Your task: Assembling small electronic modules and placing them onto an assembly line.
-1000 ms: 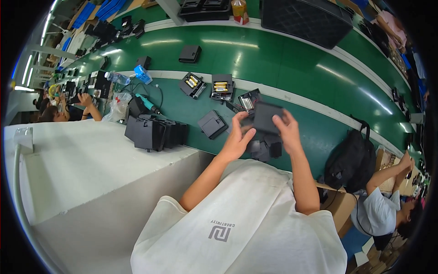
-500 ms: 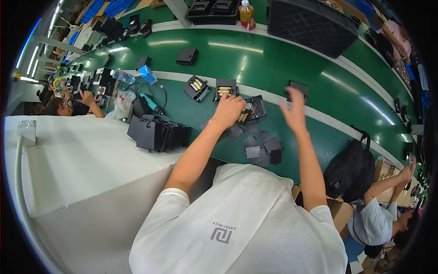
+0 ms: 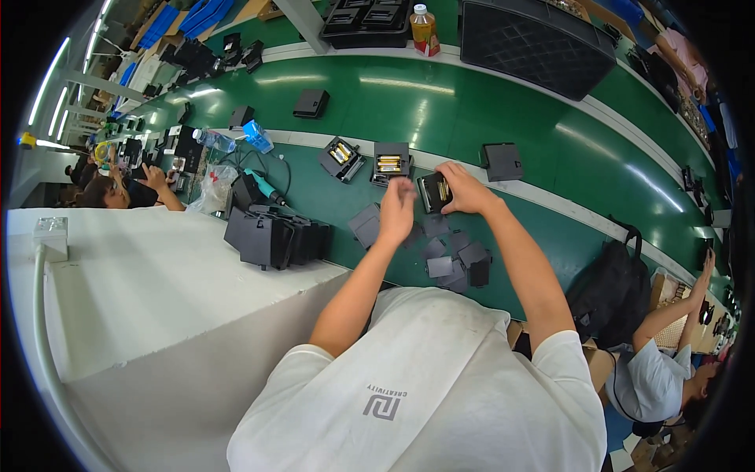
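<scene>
My right hand (image 3: 465,189) is closed around a black plastic case (image 3: 432,193) with batteries in it, tilted on the green workbench. My left hand (image 3: 397,211) hovers just left of that case, its fingers bent and smeared by motion; whether they hold anything is unclear. Beyond it lies a second black case (image 3: 391,160) with several gold-coloured batteries in its open compartment. Another open battery case (image 3: 341,159) sits tilted to its left. Loose flat black covers (image 3: 473,254) are scattered nearer to me, and a larger dark panel (image 3: 365,226) lies by my left wrist.
Closed black cases (image 3: 503,161) (image 3: 311,103) lie on the green conveyor belt (image 3: 440,118). A teal electric screwdriver (image 3: 266,187), stacked black cases (image 3: 271,236) and a plastic bag (image 3: 216,186) stand left. At right is a black backpack (image 3: 609,291). Other people work at both sides.
My right hand has come back from the case on the belt and gripped the battery case. My left hand has moved off it, nearer to me. Cases on the belt have shifted slightly left.
</scene>
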{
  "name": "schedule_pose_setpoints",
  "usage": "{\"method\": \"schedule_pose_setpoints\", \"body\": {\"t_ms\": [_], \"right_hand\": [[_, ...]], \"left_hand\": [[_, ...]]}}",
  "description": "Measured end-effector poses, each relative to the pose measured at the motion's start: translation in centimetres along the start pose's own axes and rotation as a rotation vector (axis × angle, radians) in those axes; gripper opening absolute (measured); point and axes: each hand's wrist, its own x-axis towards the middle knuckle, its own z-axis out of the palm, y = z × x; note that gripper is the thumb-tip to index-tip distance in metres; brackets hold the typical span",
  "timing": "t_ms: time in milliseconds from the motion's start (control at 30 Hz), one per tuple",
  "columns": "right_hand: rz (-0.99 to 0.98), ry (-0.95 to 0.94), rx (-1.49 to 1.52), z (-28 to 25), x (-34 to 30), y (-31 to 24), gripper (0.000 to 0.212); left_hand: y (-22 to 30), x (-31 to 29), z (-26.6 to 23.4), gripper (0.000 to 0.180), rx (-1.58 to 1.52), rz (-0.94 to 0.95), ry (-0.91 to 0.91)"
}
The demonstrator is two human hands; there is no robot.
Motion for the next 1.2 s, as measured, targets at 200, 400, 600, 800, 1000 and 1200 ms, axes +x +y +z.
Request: {"method": "schedule_pose_setpoints", "body": {"t_ms": [200,400,600,800,1000,1200], "right_hand": [[0.118,0.202,0.429,2.3,-1.3,-1.8,0.092],[0.029,0.334,0.700,3.2,-5.0,-4.4,0.090],[0.079,0.330,0.685,0.8,-8.0,-7.1,0.092],[0.114,0.266,0.479,1.1,-9.1,-7.1,0.090],[0.099,0.312,0.645,2.3,-9.4,-6.7,0.088],[0.110,0.504,0.588,3.8,-10.4,-7.9,0.086]], "left_hand": [[-1.8,-4.9,2.6,0.049,-0.469,-0.365,0.150],[2.5,-5.7,1.7,0.056,-0.749,-0.278,0.010],[4.4,-6.8,1.5,0.057,-0.683,-0.212,-0.021],[5.3,-7.6,2.4,0.056,-0.634,-0.065,-0.039],[6.4,-7.6,3.2,0.046,-0.539,-0.114,0.004],[5.7,-8.1,3.9,0.051,-0.373,-0.151,0.039]]}}
